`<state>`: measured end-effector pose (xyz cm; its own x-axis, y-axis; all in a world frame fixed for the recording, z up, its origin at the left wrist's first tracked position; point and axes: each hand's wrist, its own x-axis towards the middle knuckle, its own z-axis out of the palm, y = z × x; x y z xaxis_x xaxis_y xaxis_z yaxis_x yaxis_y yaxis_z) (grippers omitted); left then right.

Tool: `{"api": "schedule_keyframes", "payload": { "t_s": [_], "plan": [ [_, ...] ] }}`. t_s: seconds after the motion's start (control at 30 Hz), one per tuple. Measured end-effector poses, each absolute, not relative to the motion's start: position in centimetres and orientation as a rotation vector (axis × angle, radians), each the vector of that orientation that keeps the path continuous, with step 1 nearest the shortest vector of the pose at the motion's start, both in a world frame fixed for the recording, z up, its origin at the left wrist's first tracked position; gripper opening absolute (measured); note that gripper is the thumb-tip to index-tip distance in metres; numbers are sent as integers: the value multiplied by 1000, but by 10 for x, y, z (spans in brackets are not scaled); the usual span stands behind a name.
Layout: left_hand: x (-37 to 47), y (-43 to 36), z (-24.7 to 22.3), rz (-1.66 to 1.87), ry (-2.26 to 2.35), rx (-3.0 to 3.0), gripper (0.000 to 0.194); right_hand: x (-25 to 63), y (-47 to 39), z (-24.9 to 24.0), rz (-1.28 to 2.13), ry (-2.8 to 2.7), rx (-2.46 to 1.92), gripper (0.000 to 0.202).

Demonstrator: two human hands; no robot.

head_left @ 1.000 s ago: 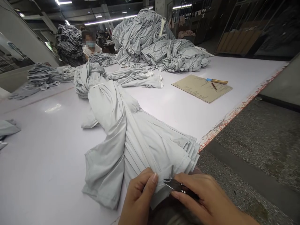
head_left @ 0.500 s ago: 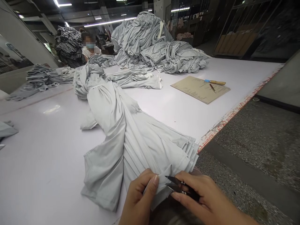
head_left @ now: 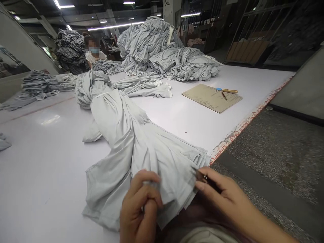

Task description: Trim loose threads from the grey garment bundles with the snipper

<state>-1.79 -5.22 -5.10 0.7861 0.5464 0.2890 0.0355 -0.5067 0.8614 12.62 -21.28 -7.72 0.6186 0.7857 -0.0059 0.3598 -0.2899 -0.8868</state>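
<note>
A bundle of light grey garment pieces [head_left: 162,152], tied with a pale strip near its far end, lies across the table towards me. Its layered edges fan out at the near right. My left hand [head_left: 140,206] is over the near edge of the cloth, fingers curled in and slightly blurred; whatever they pinch is hidden. In my right hand [head_left: 222,189] are black thread snips [head_left: 202,177], their blurred blades pointing at the layered edges. The right hand is just off the right side of the cloth.
On the white table [head_left: 45,162] lie a cardboard sheet [head_left: 202,98] and a yellow-handled tool [head_left: 229,91]. A large heap of grey garments [head_left: 152,40] rises behind. One masked person [head_left: 95,55] is at the far side. The table edge [head_left: 243,128] runs along the right.
My left hand has moved left and up from its pinch on the cloth edge, with the fingers now curled. The snips have moved up and right, away from the left hand.
</note>
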Motion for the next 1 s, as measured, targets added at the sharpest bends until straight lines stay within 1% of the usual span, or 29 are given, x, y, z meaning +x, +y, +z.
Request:
{"api": "schedule_keyframes", "payload": {
  "t_s": [0.07,0.17,0.2,0.23,0.27,0.33,0.43,0.47,0.57,0.7,0.8,0.87,0.93,1.0],
  "plan": [
    [-4,-59,-53,471,302,2034,27,134,-214,-75,472,-806,-1831,25],
    [25,-77,-70,186,377,2261,4,138,-216,-72,429,-671,-1757,24],
    [32,-82,-77,147,411,2352,9,137,-216,-72,431,-646,-1733,24],
    [38,-85,-83,130,432,2402,10,136,-217,-73,433,-631,-1713,22],
    [40,-87,-88,129,446,2401,8,135,-217,-75,437,-619,-1698,19],
    [38,-87,-92,161,459,2283,12,131,-218,-81,471,-590,-1686,17],
    [23,-82,-87,209,483,2084,11,127,-215,-92,562,-593,-1708,24],
    [17,-81,-85,217,481,2058,9,126,-214,-94,586,-645,-1724,24],
    [5,-81,-83,301,482,2094,9,122,-207,-95,613,-896,-1748,10],
    [2,-82,-86,462,583,2177,16,114,-202,-86,545,-1112,-1747,15],
    [5,-82,-83,505,575,2004,19,110,-208,-81,505,-1204,-1836,18],
    [6,-84,-80,565,517,1849,17,109,-213,-79,515,-1225,-1905,18],
    [6,-88,-77,609,491,1765,13,108,-218,-78,546,-1210,-1945,13],
    [6,-91,-78,622,503,1734,14,107,-221,-78,553,-1204,-1924,6]
  ]
}}
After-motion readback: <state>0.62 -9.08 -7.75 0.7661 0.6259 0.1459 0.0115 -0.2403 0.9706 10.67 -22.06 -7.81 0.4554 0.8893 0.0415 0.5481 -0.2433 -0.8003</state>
